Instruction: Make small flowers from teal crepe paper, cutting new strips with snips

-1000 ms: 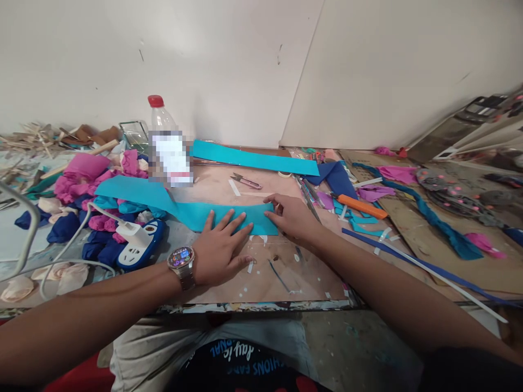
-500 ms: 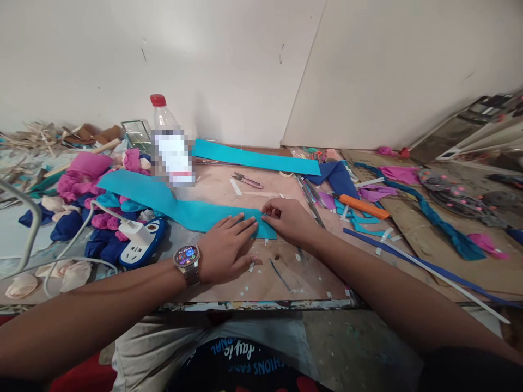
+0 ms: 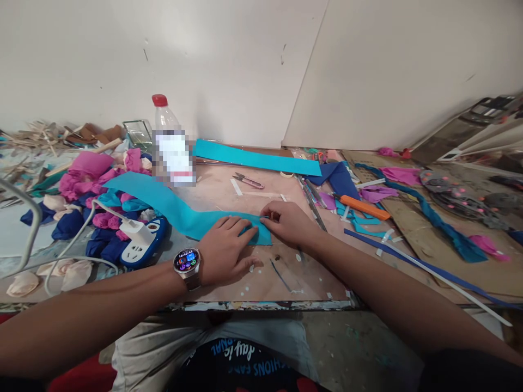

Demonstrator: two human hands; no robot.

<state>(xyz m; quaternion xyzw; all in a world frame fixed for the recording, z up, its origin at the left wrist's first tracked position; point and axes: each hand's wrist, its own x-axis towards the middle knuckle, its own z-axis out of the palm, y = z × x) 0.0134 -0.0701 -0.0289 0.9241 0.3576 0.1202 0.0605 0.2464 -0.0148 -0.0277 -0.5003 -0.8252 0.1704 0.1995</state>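
A long turquoise strip [image 3: 190, 221], of paper or thin cloth, runs from the pile of crumpled pieces on the left to beneath my hands. My left hand [image 3: 226, 245], with a watch on its wrist, rests on the strip near its right end. The fingers of that hand are a little bent and its thumb sticks out over the tabletop. At the strip's far right corner, my right hand [image 3: 288, 220] has thumb and forefinger pinched on the edge. A second turquoise strip [image 3: 257, 158] lies flat along the wall.
Pink thread snips [image 3: 249, 181] lie beyond my hands. On the left are a blurred-label bottle [image 3: 164, 114], a blue-and-white power strip [image 3: 141, 245] and crumpled pink pieces [image 3: 87, 166]. An orange cutter [image 3: 363, 207] and blue scraps [image 3: 339, 177] lie on the right.
The strip's right end has shifted slightly left and toward me, and a bend has formed left of my hand. My left fingers have curled a little. The right hand keeps its pinch.
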